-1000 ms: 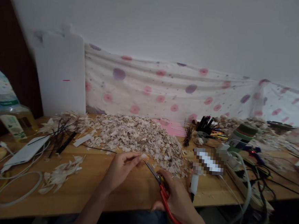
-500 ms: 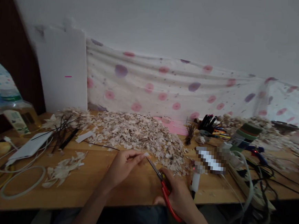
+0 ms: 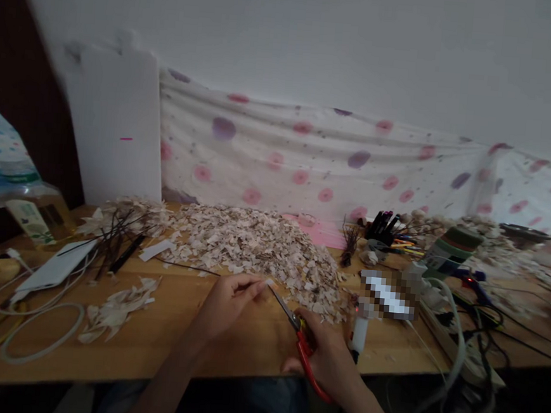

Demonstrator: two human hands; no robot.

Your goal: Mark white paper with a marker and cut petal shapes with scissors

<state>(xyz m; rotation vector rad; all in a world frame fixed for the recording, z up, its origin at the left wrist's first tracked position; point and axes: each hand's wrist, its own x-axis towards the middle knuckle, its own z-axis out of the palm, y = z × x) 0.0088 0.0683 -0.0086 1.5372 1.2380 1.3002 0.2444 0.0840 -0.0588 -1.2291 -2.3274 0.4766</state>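
My left hand [image 3: 230,305] is closed in a pinch on a small pale flake [image 3: 268,283], and only a bit of it shows past the fingertips. Red-handled scissors [image 3: 302,355] are in my right hand [image 3: 328,354], with fingers wrapped round the grips. Their blades point up and left, tips right at the flake. I cannot tell whether the tips touch it. Behind both hands spreads a wide heap of cream-coloured flakes [image 3: 249,239]. A smaller bunch of thin, papery pieces [image 3: 119,309] lies left of my left hand.
Left are a white power bank [image 3: 55,272] with a looped cable, dark twigs [image 3: 118,238] and a bottle [image 3: 41,213]. Right are a blurred-out bright device [image 3: 387,295], a white stick-like device [image 3: 359,333], a power strip [image 3: 459,348] with tangled cables, and a green can [image 3: 453,252].
Almost nothing differs. The scissor tips sit slightly closer to the flake at my left fingertips, and less of the flake shows.
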